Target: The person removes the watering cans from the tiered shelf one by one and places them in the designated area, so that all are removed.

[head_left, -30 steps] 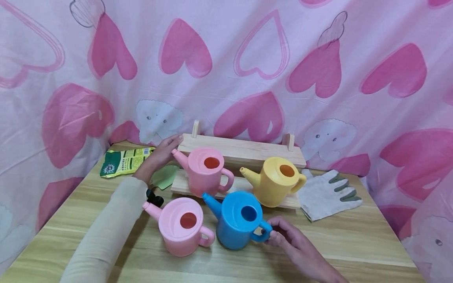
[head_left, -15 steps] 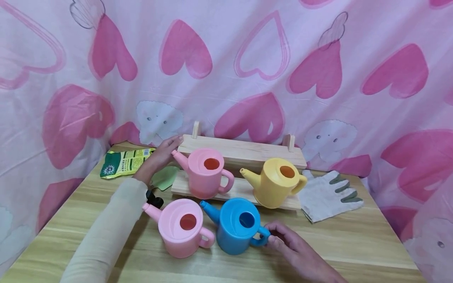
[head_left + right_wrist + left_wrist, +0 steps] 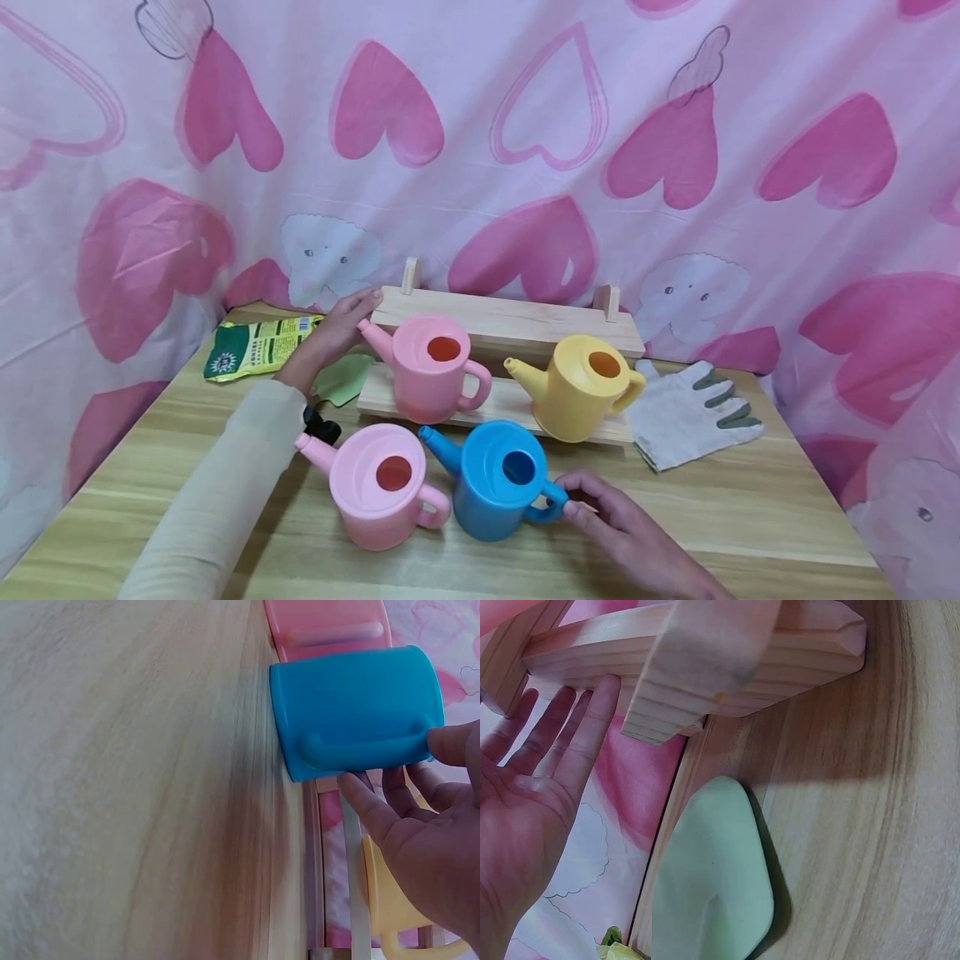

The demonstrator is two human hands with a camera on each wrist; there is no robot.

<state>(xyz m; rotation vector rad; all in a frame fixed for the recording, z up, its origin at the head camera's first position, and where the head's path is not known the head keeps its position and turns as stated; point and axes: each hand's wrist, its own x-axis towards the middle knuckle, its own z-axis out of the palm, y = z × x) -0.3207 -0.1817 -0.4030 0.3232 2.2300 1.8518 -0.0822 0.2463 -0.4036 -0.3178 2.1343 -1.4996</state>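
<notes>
I have the right hand (image 3: 622, 529) pinching the handle (image 3: 367, 754) of the blue watering can (image 3: 487, 504), thumb and fingers clamped on its upper end. The can is smooth, slightly glossy plastic, a squat cylinder with a tapering spout and a round opening, and it stands upright on the table, just in front of the wooden shelf (image 3: 502, 318). My left hand (image 3: 345, 323) grips nothing: its fingers are extended and slightly apart, against the end of the shelf's upper board.

The shelf is pale, plainly grained wood, two stepped boards with small upright blocks at the back. On its lower board I see a pink watering can (image 3: 426, 387) and a yellow watering can (image 3: 566, 406), shaped like the blue one; a lighter pink can (image 3: 375, 518) sits on the table just beside it. A pale green scoop (image 3: 716, 862), smooth and rounded, lies near the left wrist, beyond a black object (image 3: 322, 427) I can't identify.

The table (image 3: 720, 521) has a light, streaky wood grain. At its sides lie a shiny green-and-yellow packet (image 3: 262, 346) and a white fabric glove (image 3: 682, 412) with grey-green fingertips. Softly creased pink cloth (image 3: 465, 108), printed with hearts, hangs behind.
</notes>
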